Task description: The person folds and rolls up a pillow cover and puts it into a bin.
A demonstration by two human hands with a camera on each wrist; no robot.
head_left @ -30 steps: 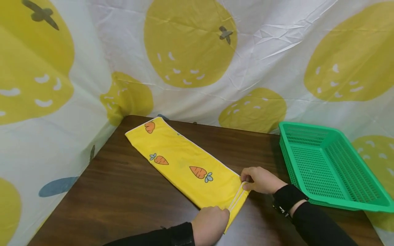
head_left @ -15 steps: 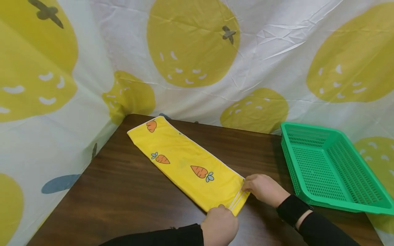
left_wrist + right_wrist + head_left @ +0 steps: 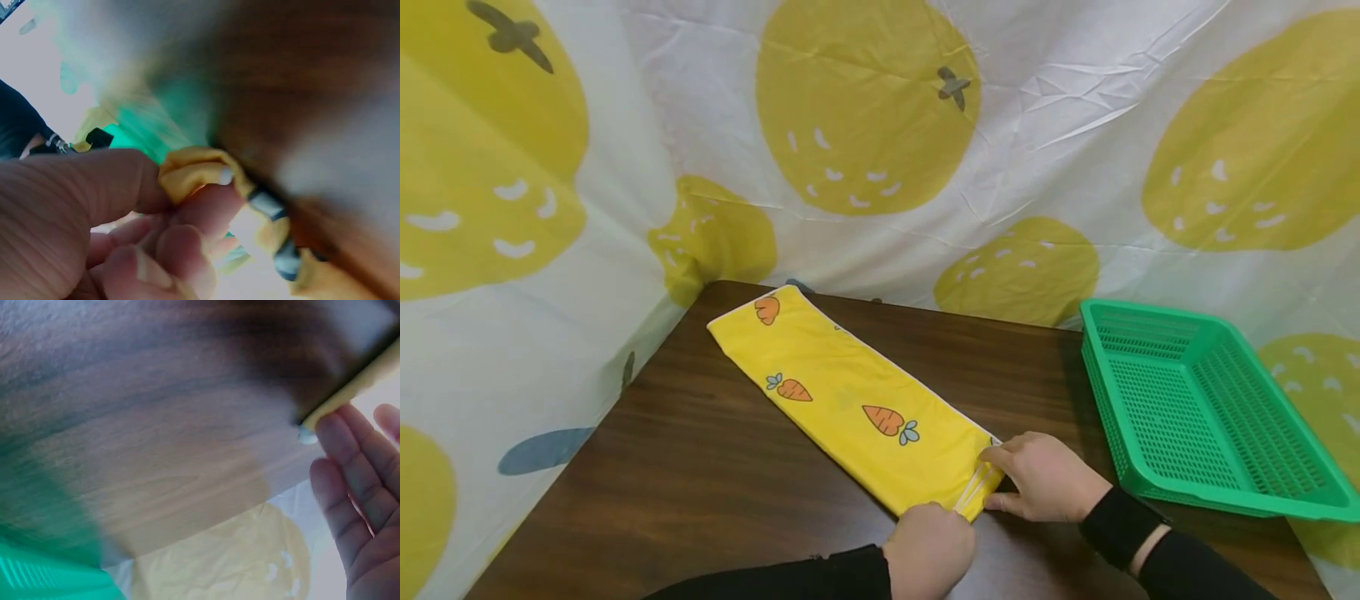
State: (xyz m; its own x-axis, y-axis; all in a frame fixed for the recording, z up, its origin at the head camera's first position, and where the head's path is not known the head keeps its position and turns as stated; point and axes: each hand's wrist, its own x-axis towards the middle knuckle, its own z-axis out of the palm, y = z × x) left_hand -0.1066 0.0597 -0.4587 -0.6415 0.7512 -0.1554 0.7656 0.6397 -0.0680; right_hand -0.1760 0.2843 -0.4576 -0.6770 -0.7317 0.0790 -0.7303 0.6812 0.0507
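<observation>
A yellow cloth point(image 3: 835, 379) printed with orange carrots and edged in white piping lies as a long folded strip, slanting across the table. Two white lines of piping cross its near end between the hands. My left hand point(image 3: 929, 550) grips the near corner; in the left wrist view, its thumb and index finger pinch a rolled yellow edge point(image 3: 194, 165). At the right corner of that end is my right hand point(image 3: 1045, 479), its fingers over the cloth and its thumb apart, lower down. In the right wrist view, its fairly straight fingers point(image 3: 356, 456) touch the cloth's edge.
A green plastic basket point(image 3: 1180, 492) with perforated walls stands on the right of the brown wooden table point(image 3: 700, 467). Behind and to the left hangs a white curtain point(image 3: 865, 258) with large yellow fruit prints.
The cloth's near end has drawn up and become shorter. My right hand has gone from pinching the corner to spreading its thumb and fingers there. My left hand has shifted slightly right, still gripping.
</observation>
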